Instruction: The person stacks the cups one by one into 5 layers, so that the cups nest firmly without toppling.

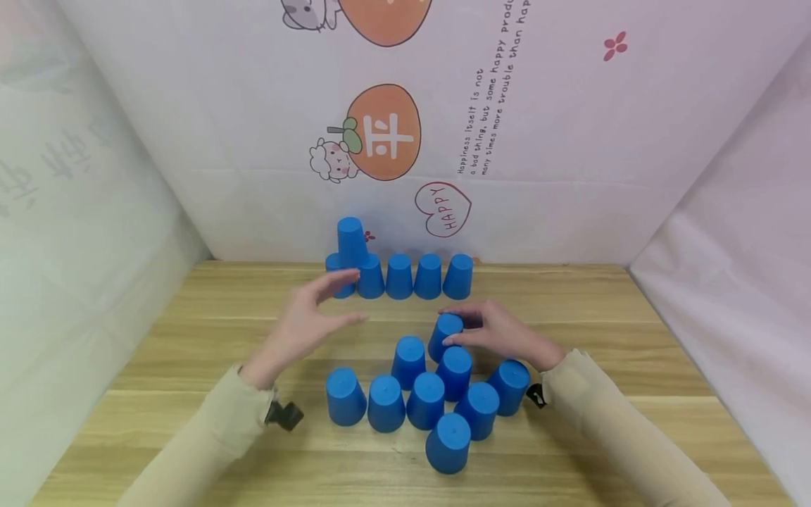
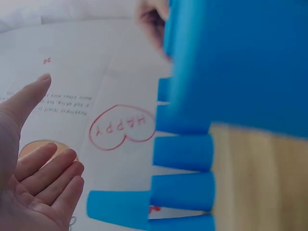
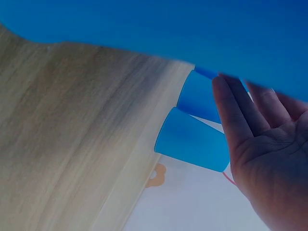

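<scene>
In the head view, my right hand (image 1: 500, 332) holds an upside-down blue plastic cup (image 1: 446, 339) between thumb and fingers, at the far end of a group of similar cups. My left hand (image 1: 304, 325) is apart from any cup, its thumb and fingers spread, just in front of the back row. One blue cup (image 1: 351, 239) sits on top of the two leftmost cups of that row. The left wrist view shows my left palm (image 2: 45, 192) with nothing in it. In the right wrist view, a near cup partly hides the fingers of my right hand (image 3: 274, 139).
A row of several upside-down blue cups (image 1: 400, 277) stands along the table's back edge. Closer in, several more cups (image 1: 386, 403) stand loosely grouped on the wooden table (image 1: 209, 338). Behind rises a white printed cloth (image 1: 538, 211), with white cloth on both sides.
</scene>
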Tool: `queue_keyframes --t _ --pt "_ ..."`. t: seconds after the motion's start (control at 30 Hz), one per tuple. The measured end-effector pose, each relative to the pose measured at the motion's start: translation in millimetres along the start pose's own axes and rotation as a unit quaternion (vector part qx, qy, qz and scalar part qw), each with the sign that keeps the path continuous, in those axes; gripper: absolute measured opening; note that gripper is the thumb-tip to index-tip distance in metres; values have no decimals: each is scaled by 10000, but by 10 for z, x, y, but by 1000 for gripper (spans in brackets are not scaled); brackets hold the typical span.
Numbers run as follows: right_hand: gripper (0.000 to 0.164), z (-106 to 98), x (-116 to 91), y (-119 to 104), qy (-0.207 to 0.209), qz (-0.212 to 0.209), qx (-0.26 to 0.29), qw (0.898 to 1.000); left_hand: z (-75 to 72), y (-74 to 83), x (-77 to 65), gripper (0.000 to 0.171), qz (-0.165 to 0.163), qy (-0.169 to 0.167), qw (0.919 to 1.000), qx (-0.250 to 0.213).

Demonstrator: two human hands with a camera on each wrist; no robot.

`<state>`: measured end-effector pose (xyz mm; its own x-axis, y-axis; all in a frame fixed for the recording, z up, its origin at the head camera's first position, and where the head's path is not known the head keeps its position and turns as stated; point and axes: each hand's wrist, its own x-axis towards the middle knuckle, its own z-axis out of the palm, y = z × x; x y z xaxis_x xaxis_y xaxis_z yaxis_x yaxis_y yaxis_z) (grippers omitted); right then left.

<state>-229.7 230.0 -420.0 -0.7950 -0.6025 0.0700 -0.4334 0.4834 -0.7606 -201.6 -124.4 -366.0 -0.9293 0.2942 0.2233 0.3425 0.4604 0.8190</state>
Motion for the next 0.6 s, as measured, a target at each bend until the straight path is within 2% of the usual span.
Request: queue_keyframes --t 0.17,0.3,0.43,0.6 --pt "56 4 2 -15 70 -17 -70 9999 109 -179 -348 74 190 -296 9993 -124" --pt "58 9 -3 -18 110 -68 -129 9998 135 -340 -576 77 126 -464 9985 -269" --pt "60 11 -9 -24 116 -100 -123 9998 155 -466 -729 79 -68 -665 9974 -282" --pt "60 25 -18 -25 129 -34 -89 9999 171 -557 -827 77 -204 -973 9944 -367"
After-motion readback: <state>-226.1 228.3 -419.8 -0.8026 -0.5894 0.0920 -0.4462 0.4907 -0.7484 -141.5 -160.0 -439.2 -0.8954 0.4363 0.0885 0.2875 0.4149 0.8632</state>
